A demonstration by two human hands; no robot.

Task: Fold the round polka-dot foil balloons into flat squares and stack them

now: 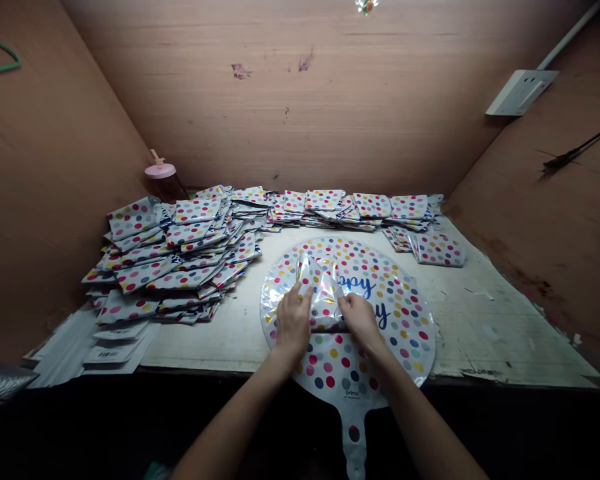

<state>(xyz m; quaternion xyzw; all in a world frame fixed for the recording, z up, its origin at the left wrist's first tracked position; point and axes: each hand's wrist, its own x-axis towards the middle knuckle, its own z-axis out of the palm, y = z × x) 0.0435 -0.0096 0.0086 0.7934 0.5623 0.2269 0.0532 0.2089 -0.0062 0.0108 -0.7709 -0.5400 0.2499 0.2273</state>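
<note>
- At the centre of the frame, a flat, dotted foil balloon lies on the worktable, its neck pointing down past the table's near edge.
- On top of it sits a folded piece of the same dotted film; whether it is joined to the balloon below, I cannot tell.
- The right hand pinches the folded piece's right edge between thumb and finger. The left hand bears on its left edge, fingers curled; pinching or only pressing, I cannot tell.
- The step in hand looks like folding: the upper part stands creased and loose, not yet flat.
- The next move seems to call for lining up the edges and pressing the crease down, matching the flat packets in the left-hand pile.
</note>
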